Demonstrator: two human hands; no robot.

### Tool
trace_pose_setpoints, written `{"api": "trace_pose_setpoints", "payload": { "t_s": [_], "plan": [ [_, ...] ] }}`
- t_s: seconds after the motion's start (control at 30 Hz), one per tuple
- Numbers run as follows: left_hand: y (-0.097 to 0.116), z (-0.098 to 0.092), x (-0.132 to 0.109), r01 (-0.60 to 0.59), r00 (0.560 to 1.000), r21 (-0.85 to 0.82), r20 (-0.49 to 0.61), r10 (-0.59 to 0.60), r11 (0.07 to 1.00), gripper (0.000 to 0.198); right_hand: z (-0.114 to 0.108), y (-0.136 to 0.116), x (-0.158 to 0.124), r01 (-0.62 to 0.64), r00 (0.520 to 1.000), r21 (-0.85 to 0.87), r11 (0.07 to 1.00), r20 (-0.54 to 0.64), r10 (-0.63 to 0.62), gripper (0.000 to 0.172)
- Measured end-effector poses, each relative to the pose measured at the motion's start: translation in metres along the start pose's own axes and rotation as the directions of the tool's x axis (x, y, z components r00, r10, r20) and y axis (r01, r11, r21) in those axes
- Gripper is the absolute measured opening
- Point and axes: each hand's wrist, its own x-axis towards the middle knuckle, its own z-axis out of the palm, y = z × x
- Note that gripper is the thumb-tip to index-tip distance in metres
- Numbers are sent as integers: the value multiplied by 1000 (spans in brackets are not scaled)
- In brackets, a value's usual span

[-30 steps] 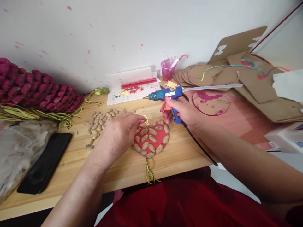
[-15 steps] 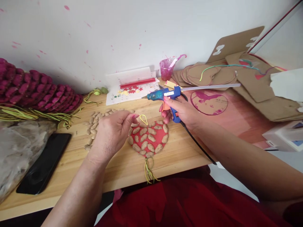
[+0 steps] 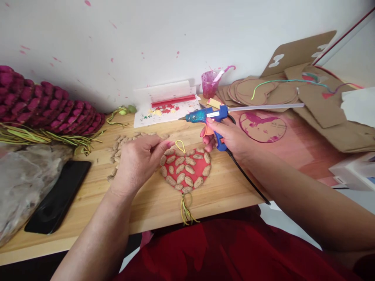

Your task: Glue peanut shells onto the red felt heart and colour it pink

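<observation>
My right hand [image 3: 224, 136] is wrapped round the handle of a blue hot glue gun [image 3: 205, 114], its nozzle pointing left above the table. A long clear glue stick [image 3: 266, 107] juts from its back. My left hand [image 3: 143, 158] is closed in a pinch by the upper left edge of a red heart [image 3: 200, 167]; what the fingertips hold, if anything, I cannot make out. Peanuts [image 3: 189, 182] in their shells cover much of the heart. A yellow loop [image 3: 180, 146] rises from its top, and a yellow-green tassel [image 3: 186, 210] hangs at its tip.
Loose peanuts [image 3: 117, 150] lie behind my left hand. Left are a black phone [image 3: 58, 197], a plastic bag [image 3: 29, 183] and stacked magenta pieces [image 3: 43, 105]. Star sequins lie on white paper [image 3: 140, 120]. A stained cup [image 3: 208, 86] and cardboard hearts [image 3: 249, 91] stand behind the gun.
The view has shifted slightly, so everything sits a little further right. Both hands keep nearly the same pose over the heart.
</observation>
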Motion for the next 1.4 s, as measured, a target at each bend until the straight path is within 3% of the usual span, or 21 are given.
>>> {"api": "trace_pose_setpoints", "payload": {
  "t_s": [0.2,0.57,0.7,0.9,1.13,1.27,1.33,1.4],
  "plan": [
    [-6,-13,4,139,983,-62,-113,-146,988,37,-1,-3,-4,-26,1000,-40,999,8,27,48],
    [-28,-35,5,195,957,-154,-187,-222,969,27,-4,-1,-3,-46,999,-66,997,-7,45,43],
    [-29,-38,3,221,947,-123,-211,-243,967,33,-6,1,-2,-48,999,-82,995,3,49,45],
    [-23,-23,2,94,995,-99,-31,-98,991,26,-3,1,-1,-35,999,-43,998,-22,34,48],
    [-22,-21,2,97,993,-121,-59,-104,988,19,-1,0,-3,-35,999,-20,999,-15,35,44],
    [2,-5,1,-87,992,-158,72,100,984,9,-1,0,-3,-40,999,-5,999,-13,40,44],
    [18,7,1,-213,958,-144,163,235,966,12,-2,1,-2,-40,999,-12,999,-20,40,44],
    [31,19,1,-273,936,-78,211,284,959,15,-3,2,-1,-35,999,-27,999,-31,34,46]
  ]
}}
